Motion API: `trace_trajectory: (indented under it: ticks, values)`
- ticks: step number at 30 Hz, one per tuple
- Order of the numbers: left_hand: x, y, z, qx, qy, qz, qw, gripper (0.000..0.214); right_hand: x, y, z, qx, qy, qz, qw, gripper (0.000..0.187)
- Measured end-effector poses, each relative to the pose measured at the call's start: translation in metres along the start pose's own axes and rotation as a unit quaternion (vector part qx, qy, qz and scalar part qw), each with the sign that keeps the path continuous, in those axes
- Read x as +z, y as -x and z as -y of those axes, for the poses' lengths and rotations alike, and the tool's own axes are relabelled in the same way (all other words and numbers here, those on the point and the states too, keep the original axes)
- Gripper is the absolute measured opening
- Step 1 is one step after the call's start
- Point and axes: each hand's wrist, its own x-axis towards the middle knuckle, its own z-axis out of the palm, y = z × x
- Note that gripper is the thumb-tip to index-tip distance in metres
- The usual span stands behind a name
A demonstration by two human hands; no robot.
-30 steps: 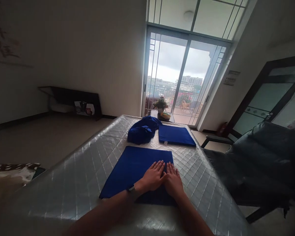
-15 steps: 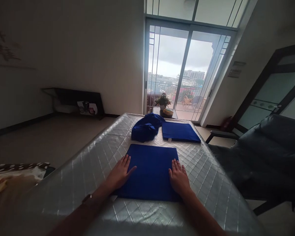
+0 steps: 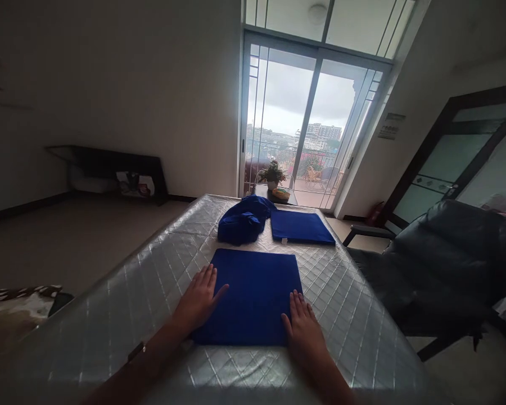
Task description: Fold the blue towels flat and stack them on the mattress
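Observation:
In front of me a folded blue cloth [image 3: 251,298] lies flat as a near-square on the silver quilted table cover [image 3: 152,292]. My left hand [image 3: 199,298] rests at its left edge, fingers stretched and the thumb reaching over the cloth. At the right edge my right hand [image 3: 304,326] lies flat, its fingers extended and the thumb on the cloth. Beyond it sits a second folded blue cloth [image 3: 301,226] with a small white tag. To that one's left is a crumpled heap of blue cloth [image 3: 243,220].
A dark padded armchair [image 3: 442,264] stands close to the table's right side. Behind the far end, a small table holds a potted plant [image 3: 273,174] before a sliding glass door [image 3: 312,124]. A low dark bench [image 3: 118,169] is by the left wall.
My right hand has slid toward me along the cloth's right edge. The left hand stays at the left edge. The whole view has shifted slightly.

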Motion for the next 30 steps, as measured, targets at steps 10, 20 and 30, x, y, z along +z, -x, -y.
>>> trace_trajectory:
  ticks: [10,20,30]
  values:
    - [0.033,0.039,-0.143,0.285,0.128,0.073,0.947,0.07,0.007,-0.002,-0.008,-0.042,0.028,-0.012,0.999,0.056]
    - [0.006,0.061,-0.026,0.055,0.064,0.143,0.986,0.065,0.002,0.0,-0.004,-0.017,0.002,-0.009,1.0,0.06]
    - [0.003,0.089,0.027,-0.05,0.037,0.122,0.991,0.077,-0.006,0.001,-0.008,-0.017,-0.008,0.023,1.0,0.062]
